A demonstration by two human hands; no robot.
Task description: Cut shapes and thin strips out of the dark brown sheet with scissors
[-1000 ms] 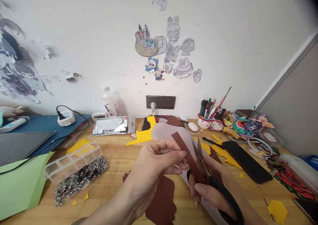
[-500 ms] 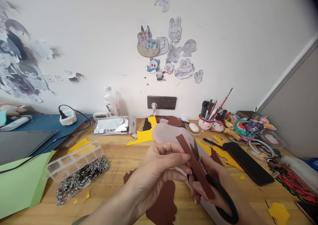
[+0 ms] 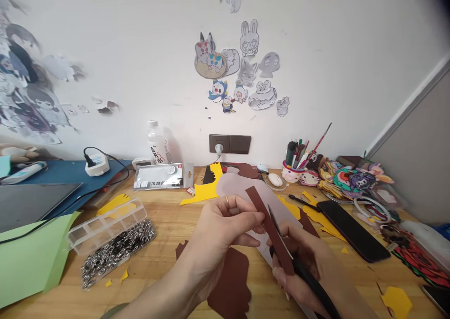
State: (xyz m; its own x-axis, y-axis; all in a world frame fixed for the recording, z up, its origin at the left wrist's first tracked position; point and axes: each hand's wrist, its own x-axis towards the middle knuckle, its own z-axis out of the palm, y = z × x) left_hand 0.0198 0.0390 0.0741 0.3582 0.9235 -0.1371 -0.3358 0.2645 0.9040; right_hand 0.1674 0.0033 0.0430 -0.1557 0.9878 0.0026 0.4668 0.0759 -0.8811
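The brown strip [image 3: 272, 232] is held above the desk [image 3: 168, 211], tilted so that its far end points up and to the left; it is pinched near that end between the thumb and fingers of the left hand [image 3: 225, 223], probably so that it is kept straight and steady. Just beside its right edge, the scissors [image 3: 305, 274] are gripped by the right hand [image 3: 304, 251], whose fingers are curled round the black handle, with the thumb close to the strip's near end. The visible blade is aligned roughly along the strip, perhaps so that its long edge can be followed; the other blade is mostly hidden, so how far they are parted cannot be told. Behind and below the strip, the desk is covered by a lavender sheet [image 3: 241, 187]. Nearer than the strip and to its left, a large brown piece [image 3: 230, 281] is partly overlapped by the left arm. Well left of the strip, metal rings [image 3: 117, 255] are kept in an opened clear box [image 3: 105, 227]; well to its right, a flat black object [image 3: 353, 230] is seen among yellow scraps [image 3: 326, 225].
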